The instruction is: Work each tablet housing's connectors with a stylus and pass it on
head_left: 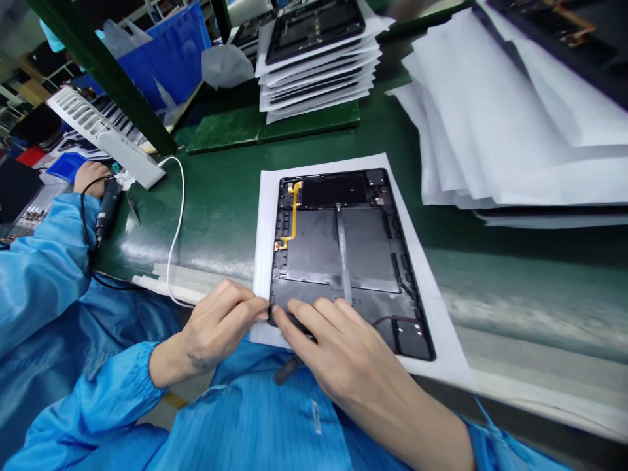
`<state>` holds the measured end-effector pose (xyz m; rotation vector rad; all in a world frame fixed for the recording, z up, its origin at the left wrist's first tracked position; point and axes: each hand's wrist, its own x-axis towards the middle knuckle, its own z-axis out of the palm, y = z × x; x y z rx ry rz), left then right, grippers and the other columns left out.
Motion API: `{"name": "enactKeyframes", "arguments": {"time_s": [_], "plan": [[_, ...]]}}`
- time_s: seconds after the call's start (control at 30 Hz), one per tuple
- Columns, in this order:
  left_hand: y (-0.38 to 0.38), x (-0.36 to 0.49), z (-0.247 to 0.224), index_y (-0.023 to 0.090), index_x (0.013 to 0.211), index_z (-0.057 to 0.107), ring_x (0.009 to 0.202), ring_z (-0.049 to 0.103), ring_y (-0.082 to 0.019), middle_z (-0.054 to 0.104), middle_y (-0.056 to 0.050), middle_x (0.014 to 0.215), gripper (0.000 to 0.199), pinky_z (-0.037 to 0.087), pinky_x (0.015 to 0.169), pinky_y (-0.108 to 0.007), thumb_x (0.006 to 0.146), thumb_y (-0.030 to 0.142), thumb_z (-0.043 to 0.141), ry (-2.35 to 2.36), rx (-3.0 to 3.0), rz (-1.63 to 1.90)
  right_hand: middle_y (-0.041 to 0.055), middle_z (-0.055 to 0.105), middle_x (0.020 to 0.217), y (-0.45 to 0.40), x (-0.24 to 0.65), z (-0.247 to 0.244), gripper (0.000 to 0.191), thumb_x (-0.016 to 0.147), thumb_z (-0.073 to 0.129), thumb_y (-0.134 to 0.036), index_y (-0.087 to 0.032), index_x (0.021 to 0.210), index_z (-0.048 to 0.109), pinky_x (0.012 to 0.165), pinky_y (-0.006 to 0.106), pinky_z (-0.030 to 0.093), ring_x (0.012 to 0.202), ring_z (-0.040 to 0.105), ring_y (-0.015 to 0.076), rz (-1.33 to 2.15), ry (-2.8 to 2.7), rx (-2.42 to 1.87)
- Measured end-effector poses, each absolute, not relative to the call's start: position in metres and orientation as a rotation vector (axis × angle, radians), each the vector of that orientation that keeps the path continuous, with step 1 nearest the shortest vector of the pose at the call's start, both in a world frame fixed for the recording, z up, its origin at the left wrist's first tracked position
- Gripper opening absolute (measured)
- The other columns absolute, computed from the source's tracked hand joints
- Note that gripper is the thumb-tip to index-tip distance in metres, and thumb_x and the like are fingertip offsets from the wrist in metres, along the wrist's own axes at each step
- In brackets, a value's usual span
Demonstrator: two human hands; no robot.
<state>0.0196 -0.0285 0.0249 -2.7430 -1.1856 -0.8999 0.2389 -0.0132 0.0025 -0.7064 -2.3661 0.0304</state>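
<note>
Head view: the left hand [210, 327] and right hand [343, 353] are held at the near edge of a black tablet back shell [409, 340]. The left grip is clenched, with its fingertips [258, 307] pinched on that edge. The right grip is curved over a small black piece [294, 324] at the same edge, but whether it is held is hidden by the fingers. For a steady hold, the fingers are best kept on the edge, off the gray sheets. The shell is laid on a white paper sheet [432, 314], on a green surface [220, 216]. A yellow flex cable [294, 216] is seen on the shell's left part. Left of the shell, a black electric screwdriver [108, 209] is held by another person's hand [91, 176]. Right of it, a pile of white paper [515, 124] is seen. Beyond it, a stack of shells in paper [318, 78] is piled.
</note>
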Motion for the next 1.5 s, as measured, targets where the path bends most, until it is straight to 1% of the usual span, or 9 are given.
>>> {"name": "enactKeyframes", "arguments": {"time_s": [0.3, 0.37, 0.47, 0.53, 0.7, 0.87, 1.0, 1.17, 1.5], "plan": [[-0.037, 0.007, 0.017, 0.0, 0.132, 0.056, 0.096, 0.065, -0.023, 0.069, -0.017, 0.102, 0.036, 0.06, 0.079, -0.035, 0.098, 0.007, 0.047, -0.951, -2.763, -0.752, 0.0116, 0.069, 0.101, -0.013, 0.241, 0.0, 0.029, 0.102, 0.042, -0.013, -0.006, 0.116, 0.066, 0.066, 0.038, 0.041, 0.077, 0.051, 0.0211, 0.06, -2.416, -0.675], [-0.036, 0.009, 0.021, -0.002, 0.129, 0.057, 0.095, 0.066, -0.024, 0.07, -0.019, 0.101, 0.035, 0.061, 0.078, -0.036, 0.098, 0.008, 0.044, -0.875, -2.75, -0.69, 0.012, 0.069, 0.101, -0.012, 0.246, 0.008, 0.033, 0.105, 0.042, -0.027, -0.007, 0.118, 0.065, 0.067, 0.037, 0.045, 0.079, 0.055, 0.0216, 0.18, -2.42, -0.689], [-0.037, 0.014, 0.028, -0.001, 0.122, 0.061, 0.089, 0.068, -0.024, 0.07, -0.017, 0.096, 0.03, 0.062, 0.076, -0.036, 0.099, 0.007, 0.043, -0.863, -2.725, -0.57, 0.0145, 0.068, 0.109, -0.007, 0.256, 0.025, 0.06, 0.102, 0.036, -0.056, -0.009, 0.134, 0.056, 0.074, 0.038, 0.052, 0.091, 0.061, 0.0243, 0.376, -2.456, -0.724], [-0.038, 0.016, 0.03, 0.0, 0.118, 0.062, 0.085, 0.068, -0.023, 0.07, -0.016, 0.092, 0.026, 0.062, 0.075, -0.036, 0.098, 0.006, 0.046, -0.872, -2.695, -0.509, 0.0123, 0.068, 0.102, -0.002, 0.261, 0.036, 0.065, 0.101, 0.033, -0.06, -0.011, 0.14, 0.051, 0.07, 0.035, 0.051, 0.086, 0.062, 0.0229, 0.339, -2.474, -0.744], [-0.035, 0.01, 0.022, 0.002, 0.116, 0.062, 0.082, 0.067, -0.021, 0.071, -0.014, 0.093, 0.023, 0.06, 0.072, -0.033, 0.099, 0.006, 0.047, -0.936, -2.74, -0.645, 0.0009, 0.058, 0.071, 0.001, 0.259, 0.039, 0.037, 0.107, 0.037, -0.026, -0.012, 0.136, 0.054, 0.056, 0.03, 0.036, 0.06, 0.051, 0.0166, 0.019, -2.525, -0.762], [-0.022, 0.002, 0.009, 0.01, 0.139, 0.052, 0.131, 0.054, -0.028, 0.06, -0.019, 0.137, 0.041, 0.051, 0.106, -0.045, 0.102, 0.027, 0.055, -1.256, -2.856, -0.824, 0.0082, 0.069, 0.101, -0.003, 0.255, 0.026, 0.037, 0.098, 0.041, -0.001, -0.017, 0.124, 0.061, 0.07, 0.028, 0.046, 0.082, 0.06, 0.0161, 0.18, -2.505, -0.769], [-0.016, 0.005, 0.005, 0.012, 0.149, 0.042, 0.149, 0.037, -0.027, 0.042, -0.017, 0.157, 0.057, 0.037, 0.121, -0.048, 0.102, 0.042, 0.053, -1.253, -2.994, -0.774, 0.0116, 0.071, 0.107, -0.005, 0.254, 0.02, 0.043, 0.093, 0.046, 0.004, -0.012, 0.13, 0.06, 0.072, 0.03, 0.049, 0.086, 0.062, 0.0179, 0.159, -2.504, -0.719], [-0.017, 0.013, 0.004, 0.008, 0.143, 0.049, 0.141, 0.049, -0.027, 0.05, -0.016, 0.151, 0.049, 0.04, 0.118, -0.046, 0.105, 0.039, 0.047, -1.241, -2.943, -0.754, 0.0104, 0.071, 0.105, -0.009, 0.248, 0.016, 0.044, 0.091, 0.049, 0.005, -0.014, 0.128, 0.063, 0.073, 0.027, 0.052, 0.087, 0.065, 0.0163, 0.176, -2.462, -0.765], [-0.016, 0.016, 0.004, 0.008, 0.139, 0.054, 0.138, 0.053, -0.021, 0.054, -0.013, 0.148, 0.045, 0.04, 0.117, -0.039, 0.107, 0.037, 0.042, -1.239, -2.878, -0.734, 0.0112, 0.07, 0.102, -0.01, 0.246, 0.017, 0.032, 0.092, 0.054, 0.003, -0.01, 0.119, 0.066, 0.068, 0.027, 0.05, 0.08, 0.062, 0.0159, 0.183, -2.523, -0.76]]}}
